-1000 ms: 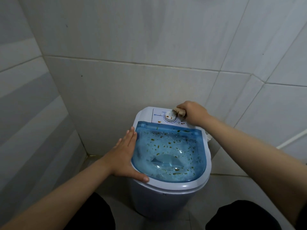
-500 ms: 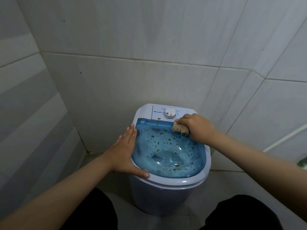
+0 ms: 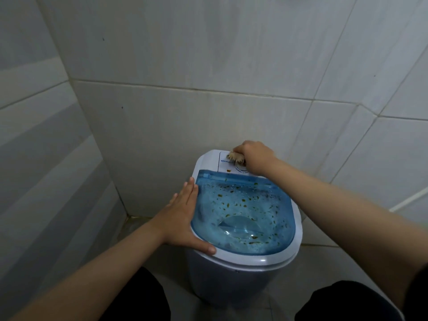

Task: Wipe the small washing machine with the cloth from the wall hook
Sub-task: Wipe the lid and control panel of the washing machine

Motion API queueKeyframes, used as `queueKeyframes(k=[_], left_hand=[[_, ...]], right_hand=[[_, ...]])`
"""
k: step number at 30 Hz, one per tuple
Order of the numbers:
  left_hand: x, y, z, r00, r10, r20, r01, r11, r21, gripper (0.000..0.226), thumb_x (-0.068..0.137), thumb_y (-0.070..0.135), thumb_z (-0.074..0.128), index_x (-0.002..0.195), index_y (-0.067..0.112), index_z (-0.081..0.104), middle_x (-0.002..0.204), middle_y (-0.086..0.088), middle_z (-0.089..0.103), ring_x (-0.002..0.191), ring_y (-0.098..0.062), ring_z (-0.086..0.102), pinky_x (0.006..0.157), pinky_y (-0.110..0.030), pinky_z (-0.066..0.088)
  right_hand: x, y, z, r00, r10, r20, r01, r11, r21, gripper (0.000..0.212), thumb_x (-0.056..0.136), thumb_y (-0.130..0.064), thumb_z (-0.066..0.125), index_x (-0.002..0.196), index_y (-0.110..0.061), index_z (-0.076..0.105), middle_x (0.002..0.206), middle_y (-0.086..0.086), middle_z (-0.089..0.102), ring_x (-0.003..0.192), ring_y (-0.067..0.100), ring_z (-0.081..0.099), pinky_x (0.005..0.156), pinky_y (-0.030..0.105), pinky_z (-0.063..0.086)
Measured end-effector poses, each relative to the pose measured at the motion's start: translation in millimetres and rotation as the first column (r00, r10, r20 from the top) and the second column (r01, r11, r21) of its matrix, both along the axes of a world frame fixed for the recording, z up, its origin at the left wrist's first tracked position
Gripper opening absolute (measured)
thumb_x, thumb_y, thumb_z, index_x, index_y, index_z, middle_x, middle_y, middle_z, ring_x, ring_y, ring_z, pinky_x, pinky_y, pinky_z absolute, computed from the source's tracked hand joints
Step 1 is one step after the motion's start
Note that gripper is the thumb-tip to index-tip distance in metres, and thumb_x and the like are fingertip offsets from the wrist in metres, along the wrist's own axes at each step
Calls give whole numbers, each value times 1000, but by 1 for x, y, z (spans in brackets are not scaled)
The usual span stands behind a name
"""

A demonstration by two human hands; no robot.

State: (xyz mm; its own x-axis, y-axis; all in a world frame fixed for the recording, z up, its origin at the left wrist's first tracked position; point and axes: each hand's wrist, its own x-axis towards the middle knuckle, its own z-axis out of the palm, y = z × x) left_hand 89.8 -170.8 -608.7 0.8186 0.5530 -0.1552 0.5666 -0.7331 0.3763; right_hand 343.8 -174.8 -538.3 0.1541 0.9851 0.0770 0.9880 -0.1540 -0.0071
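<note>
Right now the right hand (image 3: 252, 156) is closed in a fist around a small bunched tan cloth (image 3: 236, 157), pressing it onto the white control panel (image 3: 223, 164) at the back edge of the small washing machine (image 3: 245, 256), over the dial, which is mostly hidden beneath it. To do this stroke well, I judge the cloth should be kept flat and worked around the dial with light pressure, so the knob is not turned, then drawn forward over the brown speck near the panel's front edge. The left hand (image 3: 185, 218) lies open and flat, fingers together, along the left rim of the machine, thumb on the front-left rim, steadying it. Between the hands the blue translucent lid (image 3: 243, 212) is shut and dotted with many brownish spots, so most wiping looks left to do. The machine stands on the floor in a tiled corner (image 3: 129, 212), close to the back wall.
</note>
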Motion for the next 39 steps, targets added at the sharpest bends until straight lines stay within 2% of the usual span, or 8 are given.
queueKeyframes(k=[4,11,15,19,23,28,34,39], left_hand=[[-1,1,-2,1000,4,1,-4,1000,6,155,40,90,59,144,13,-28,148,3,-42,139,-14,-33,119,-43,-7],[-1,2,-3,1000,3,-3,-3,1000,19,156,40,91,57,144,13,-28,148,2,-43,139,-14,-34,119,-42,-7],[-1,2,-3,1000,-2,-5,2,1000,20,155,41,91,57,143,14,-29,148,2,-43,139,-15,-33,119,-42,-7],[-1,2,-4,1000,2,8,-2,1000,15,155,40,90,58,144,14,-28,147,3,-43,138,-14,-34,118,-40,-9],[0,2,-6,1000,-2,15,2,1000,20,155,41,89,59,143,13,-29,146,3,-45,138,-14,-36,117,-38,-11],[-1,4,-5,999,-1,35,1,1000,15,155,40,88,61,144,14,-28,146,5,-44,138,-12,-36,117,-39,-10],[0,3,-6,1000,5,28,-6,1000,25,155,41,87,63,144,13,-27,147,5,-44,138,-12,-35,118,-39,-9],[1,2,-3,1000,10,28,-10,1000,17,155,40,87,62,145,13,-26,147,5,-43,138,-12,-35,119,-41,-8]], right_hand=[[2,-9,-18,989,-26,148,18,998,55,51,82,6,52,129,-11,49,118,14,56,97,37,55,75,40,51],[-1,-42,-24,978,91,186,-96,995,18,59,82,3,53,136,-18,42,127,8,51,105,32,50,74,42,53],[10,-49,0,984,158,-82,-165,982,-89,43,78,-7,60,118,-23,64,117,1,66,104,25,60,80,36,51],[28,-43,8,949,-28,-313,103,969,225,31,76,-12,66,107,-13,69,106,10,71,98,30,64,80,36,51],[34,-20,-5,961,-182,-209,201,977,72,29,78,-15,65,106,-17,68,108,11,70,99,31,62,75,35,50],[22,12,3,995,-91,-52,90,996,-13,36,79,-1,57,110,-16,66,109,11,68,98,30,60,72,35,49],[16,32,11,996,-34,-86,27,996,-86,31,80,-5,57,106,-17,67,102,10,68,84,25,57,64,30,40],[-22,49,4,995,95,-43,-97,993,-62,29,81,-8,58,106,-18,67,103,8,68,91,27,60,65,32,42]])
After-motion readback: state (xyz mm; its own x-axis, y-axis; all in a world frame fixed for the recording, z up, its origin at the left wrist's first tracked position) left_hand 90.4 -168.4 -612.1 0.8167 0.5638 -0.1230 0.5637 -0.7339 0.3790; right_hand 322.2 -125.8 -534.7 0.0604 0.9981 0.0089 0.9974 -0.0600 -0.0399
